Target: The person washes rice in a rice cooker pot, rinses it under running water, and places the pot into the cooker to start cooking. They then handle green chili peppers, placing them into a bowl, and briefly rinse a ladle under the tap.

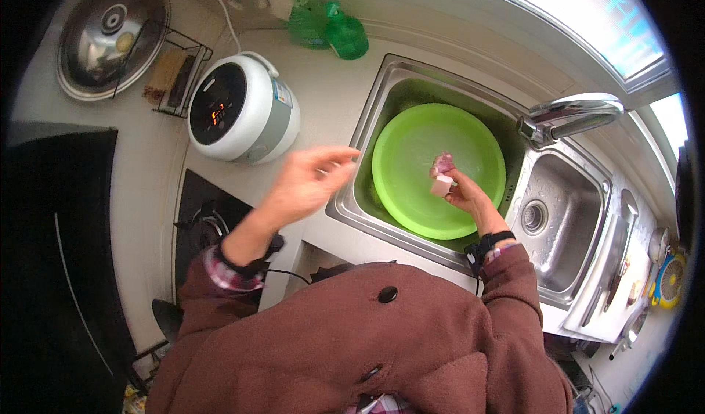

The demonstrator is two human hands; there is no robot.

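Note:
My right hand (467, 192) holds a pinkish piece of what looks like raw meat (442, 164) over a light green plastic basin (388, 204). A smooth, pale pink block-like part (441, 186) shows at its lower end; whether it belongs to the same piece I cannot tell. Some cloudy liquid seems to lie in the basin, which sits in the larger bowl of a stainless steel sink (368, 138). Left of the sink's rim, my left hand (308, 185) is in the air, slightly blurred. Its thumb and fingers are apart, with nothing visible between them.
A chrome faucet (573, 113) rises behind the smaller sink bowl (567, 221). Knives lie on a white board (597, 304) at right. A white rice cooker (264, 122) with a lit display, green bottles (346, 35) and a metal lid (91, 45) stand at left.

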